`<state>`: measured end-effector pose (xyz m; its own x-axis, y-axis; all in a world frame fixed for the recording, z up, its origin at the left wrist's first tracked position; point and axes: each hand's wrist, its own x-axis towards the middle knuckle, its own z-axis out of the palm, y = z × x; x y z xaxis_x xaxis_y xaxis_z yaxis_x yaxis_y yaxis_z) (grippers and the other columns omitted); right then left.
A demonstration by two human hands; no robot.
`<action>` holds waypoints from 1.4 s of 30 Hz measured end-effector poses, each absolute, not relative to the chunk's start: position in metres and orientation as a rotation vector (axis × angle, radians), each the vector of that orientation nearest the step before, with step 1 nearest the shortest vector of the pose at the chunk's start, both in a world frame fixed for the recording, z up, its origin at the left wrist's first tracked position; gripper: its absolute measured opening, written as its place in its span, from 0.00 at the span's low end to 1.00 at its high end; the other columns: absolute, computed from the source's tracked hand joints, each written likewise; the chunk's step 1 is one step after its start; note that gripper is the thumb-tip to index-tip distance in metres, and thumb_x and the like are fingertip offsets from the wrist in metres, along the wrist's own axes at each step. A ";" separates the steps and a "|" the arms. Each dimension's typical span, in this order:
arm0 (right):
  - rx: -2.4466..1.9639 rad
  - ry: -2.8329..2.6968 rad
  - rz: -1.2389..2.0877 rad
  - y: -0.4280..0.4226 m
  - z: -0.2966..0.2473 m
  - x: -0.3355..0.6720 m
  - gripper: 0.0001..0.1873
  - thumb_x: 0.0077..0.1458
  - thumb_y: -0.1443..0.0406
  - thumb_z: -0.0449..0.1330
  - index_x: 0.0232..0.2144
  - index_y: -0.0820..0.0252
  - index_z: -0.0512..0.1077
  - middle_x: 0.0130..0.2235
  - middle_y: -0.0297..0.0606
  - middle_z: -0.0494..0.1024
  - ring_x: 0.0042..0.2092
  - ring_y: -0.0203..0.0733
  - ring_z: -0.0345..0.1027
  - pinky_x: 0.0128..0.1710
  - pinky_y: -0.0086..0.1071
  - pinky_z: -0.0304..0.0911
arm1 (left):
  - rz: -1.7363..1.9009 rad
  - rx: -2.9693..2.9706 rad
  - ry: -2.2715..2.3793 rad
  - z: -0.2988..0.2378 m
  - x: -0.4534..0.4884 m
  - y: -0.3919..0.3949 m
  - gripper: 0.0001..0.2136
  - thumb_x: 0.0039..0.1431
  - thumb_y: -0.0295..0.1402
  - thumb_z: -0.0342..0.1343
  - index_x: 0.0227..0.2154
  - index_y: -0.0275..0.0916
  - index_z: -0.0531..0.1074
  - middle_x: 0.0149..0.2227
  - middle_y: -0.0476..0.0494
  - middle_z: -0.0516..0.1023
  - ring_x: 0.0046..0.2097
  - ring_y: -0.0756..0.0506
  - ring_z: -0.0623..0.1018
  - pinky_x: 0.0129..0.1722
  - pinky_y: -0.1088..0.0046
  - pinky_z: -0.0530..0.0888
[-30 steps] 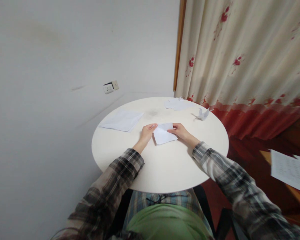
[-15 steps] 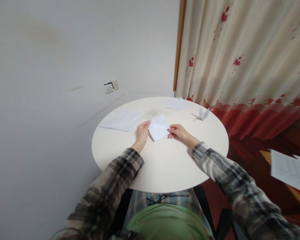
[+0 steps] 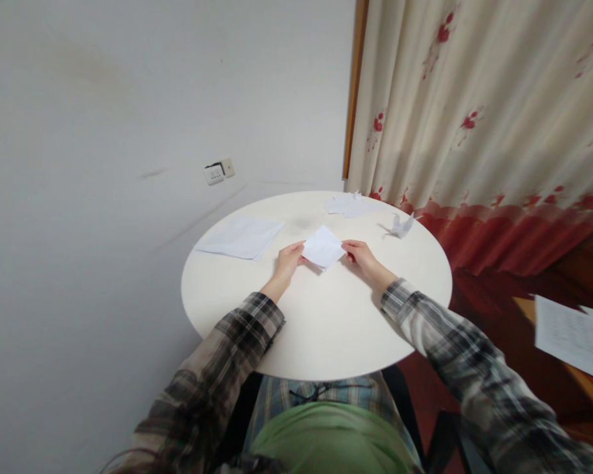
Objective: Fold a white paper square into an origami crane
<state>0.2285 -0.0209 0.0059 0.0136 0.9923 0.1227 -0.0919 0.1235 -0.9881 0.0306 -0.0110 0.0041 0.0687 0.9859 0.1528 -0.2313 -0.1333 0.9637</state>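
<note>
On one round white table (image 3: 326, 329): one flat sheet (image 3: 240, 237) at 10 o'clock, one loose paper pile (image 3: 348, 205) at 12. Centre: one folded white square (image 3: 323, 247), opposite corners pinched by two hands, left hand (image 3: 289, 259) and right hand (image 3: 360, 253). One small paper crane (image 3: 401, 226) at 1 o'clock.

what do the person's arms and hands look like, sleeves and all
Both arms are in long plaid shirt sleeves, checked in dark grey, tan and off-white: the left sleeve and the right sleeve end in cuffs at the wrists. The left hand and right hand are bare, without gloves; any ring is too small to tell.
</note>
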 end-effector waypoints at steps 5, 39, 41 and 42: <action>-1.001 -1.161 1.193 -0.020 0.004 0.230 0.06 0.37 0.65 0.58 0.20 0.65 0.68 0.15 0.27 0.59 0.17 0.25 0.47 0.16 0.25 0.38 | 1.314 1.161 0.886 0.007 0.032 -0.015 0.15 0.46 0.33 0.56 0.38 0.30 0.72 0.37 0.37 0.76 0.34 0.46 0.75 0.37 0.68 0.72; -0.872 -1.104 1.282 -0.019 0.005 0.234 0.04 0.37 0.67 0.57 0.20 0.64 0.66 0.16 0.28 0.59 0.18 0.27 0.47 0.18 0.26 0.40 | 1.106 1.386 0.630 0.009 0.043 -0.021 0.41 0.35 0.27 0.65 0.54 0.38 0.53 0.49 0.36 0.68 0.47 0.44 0.71 0.44 0.69 0.69; -0.877 -1.104 1.272 -0.019 0.005 0.233 0.04 0.37 0.67 0.57 0.20 0.64 0.66 0.16 0.28 0.59 0.18 0.27 0.47 0.18 0.26 0.41 | 1.104 1.374 0.643 0.009 0.043 -0.021 0.42 0.35 0.27 0.65 0.56 0.39 0.52 0.50 0.36 0.68 0.47 0.44 0.71 0.45 0.68 0.68; -0.881 -1.103 1.266 -0.019 0.005 0.233 0.04 0.37 0.67 0.57 0.20 0.63 0.66 0.16 0.28 0.59 0.18 0.27 0.47 0.18 0.26 0.41 | 1.099 1.369 0.650 0.008 0.042 -0.021 0.43 0.35 0.27 0.65 0.56 0.40 0.51 0.50 0.36 0.68 0.47 0.44 0.71 0.45 0.68 0.68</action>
